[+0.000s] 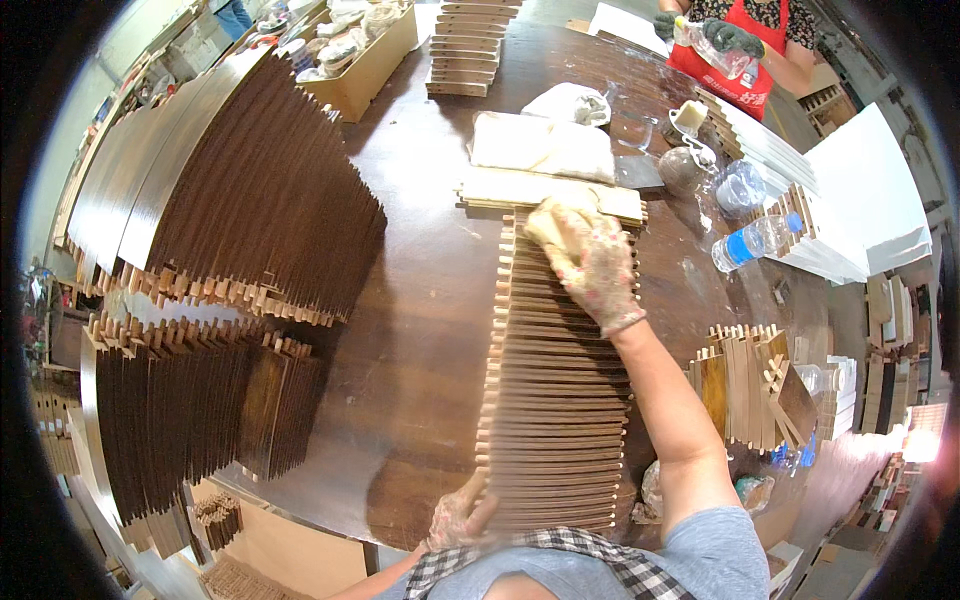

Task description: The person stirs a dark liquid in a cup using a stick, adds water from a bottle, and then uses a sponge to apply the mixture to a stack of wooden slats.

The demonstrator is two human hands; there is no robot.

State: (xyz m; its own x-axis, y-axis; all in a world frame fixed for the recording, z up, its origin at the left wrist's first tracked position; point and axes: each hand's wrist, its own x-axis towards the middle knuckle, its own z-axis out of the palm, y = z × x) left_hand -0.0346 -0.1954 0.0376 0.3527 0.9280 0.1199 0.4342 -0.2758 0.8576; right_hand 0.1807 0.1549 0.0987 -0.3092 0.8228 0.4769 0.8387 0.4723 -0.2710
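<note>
A long row of dark wooden slats (560,400), with pale round dowel ends along both sides, runs from my body toward the middle of the table. My right hand (592,265), in a flowered work glove, is at the row's far end. Its fingers curl around something pale yellow that I cannot make out clearly. My left hand (460,515), also gloved, lies against the row's near left edge, thumb and forefinger apart. Just past the row are a pale yellow board (550,190) and a folded white cloth (540,145). The nearest slats look blurred.
Tall stacks of dark slatted panels (260,190) line the left. A cardboard box (375,65) holds cloths. On the right are a water bottle (750,243), white panels (830,235) and a bundle of wood pieces (750,385). Across the table, a person in a red apron (735,70) handles clear plastic.
</note>
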